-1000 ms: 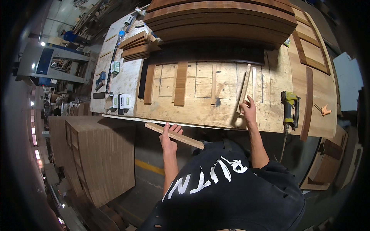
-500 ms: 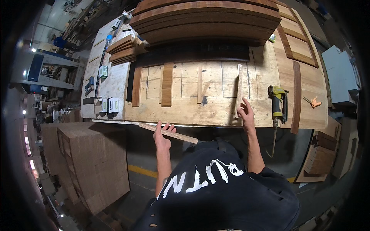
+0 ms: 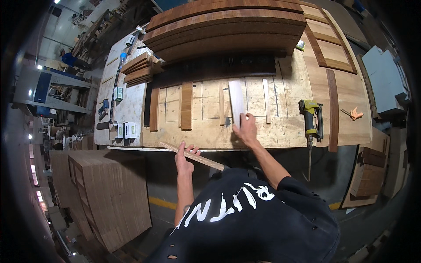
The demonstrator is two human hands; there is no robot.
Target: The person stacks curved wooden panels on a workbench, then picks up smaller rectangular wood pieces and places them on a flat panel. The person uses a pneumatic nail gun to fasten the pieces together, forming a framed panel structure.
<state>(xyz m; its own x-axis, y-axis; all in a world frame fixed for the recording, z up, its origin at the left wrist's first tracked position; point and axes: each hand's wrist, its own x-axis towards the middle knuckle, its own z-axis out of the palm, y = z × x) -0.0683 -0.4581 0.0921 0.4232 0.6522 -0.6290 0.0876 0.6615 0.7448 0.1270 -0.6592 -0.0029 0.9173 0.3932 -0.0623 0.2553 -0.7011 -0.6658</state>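
- Toward the left, below the board stack (image 3: 223, 37) and just off the worktop's (image 3: 289, 136) near edge, I had the left hand (image 3: 184, 163) gripping a wood strip (image 3: 206, 161) loosely, thumb and fingers around it near its left end.
- I judged that strip light and stiff, hardly slippery; a hold nearer its middle would have balanced better, since its right end hung well out from the fingers.
- Below the stack's left half lay a brown slat (image 3: 186, 107); then, near the stack's middle, a thin strip (image 3: 221, 103).
- Just right of that strip, before the stack, stood the pale slat (image 3: 236, 98), its broad face showing and its near end pinched between thumb and fingers of my right hand (image 3: 246, 131). I couldn't tell whether its lower edge touched the worktop.
- It looked light and rigid, liable to swing at the far end; I'd have favoured the long edges nearer its middle.
- Below the stack's right half lay a narrow pale strip (image 3: 266, 101); beyond the stack's right end, a nail gun (image 3: 312, 118).
- Against half a second earlier, the left hand's hold was much the same, while the right hand had moved left, and its slat, then seen nearly edge-on, showed its face.
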